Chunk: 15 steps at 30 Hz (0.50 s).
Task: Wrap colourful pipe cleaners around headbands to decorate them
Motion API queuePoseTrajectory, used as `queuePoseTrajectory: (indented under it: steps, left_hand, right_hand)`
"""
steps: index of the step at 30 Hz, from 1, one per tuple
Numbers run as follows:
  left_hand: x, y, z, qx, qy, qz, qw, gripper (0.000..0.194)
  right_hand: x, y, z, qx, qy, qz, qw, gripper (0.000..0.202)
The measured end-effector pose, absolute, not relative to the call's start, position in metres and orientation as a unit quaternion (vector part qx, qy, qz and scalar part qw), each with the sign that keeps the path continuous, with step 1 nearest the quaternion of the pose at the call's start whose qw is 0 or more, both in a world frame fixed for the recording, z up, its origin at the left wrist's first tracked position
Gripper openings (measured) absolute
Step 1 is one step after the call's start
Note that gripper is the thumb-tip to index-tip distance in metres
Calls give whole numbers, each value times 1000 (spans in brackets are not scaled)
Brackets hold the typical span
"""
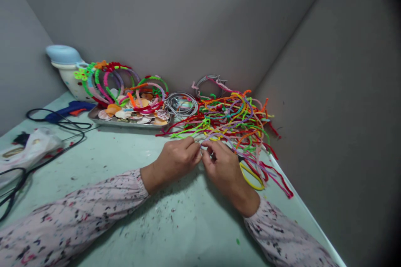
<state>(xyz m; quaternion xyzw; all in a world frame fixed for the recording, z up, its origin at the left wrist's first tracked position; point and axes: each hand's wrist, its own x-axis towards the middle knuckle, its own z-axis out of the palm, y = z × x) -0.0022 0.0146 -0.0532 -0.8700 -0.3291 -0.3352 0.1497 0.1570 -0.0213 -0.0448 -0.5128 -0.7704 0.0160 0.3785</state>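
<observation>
My left hand (pixel 183 155) is closed in a pinch above the middle of the table, and its fingers mostly hide what they grip. Almost touching it, my right hand (pixel 224 167) pinches a thin lavender pipe cleaner (pixel 209 136) between thumb and forefinger. A tangled heap of colourful pipe cleaners (pixel 232 112) lies just beyond both hands. By the right wrist, the yellow handle of what look like scissors (pixel 252 177) sticks out from under the strands.
A metal tray (pixel 125 123) holds seashells and several fuzzy headbands (pixel 108 79). Coiled grey wire hoops (pixel 181 105) lie beside it. Farther left are a blue glue gun (pixel 67 110), a lidded cup (pixel 70 73), a black cable (pixel 70 146) and a plastic bag (pixel 34 146). Walls enclose the table.
</observation>
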Motion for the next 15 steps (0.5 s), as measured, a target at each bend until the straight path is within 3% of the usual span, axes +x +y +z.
queuePoseTrajectory:
  steps: [15]
  left_hand:
    - [-2, 15, -54, -867, -325, -347, 146, 19]
  right_hand:
    - [157, -22, -44, -512, -770, 22, 379, 23]
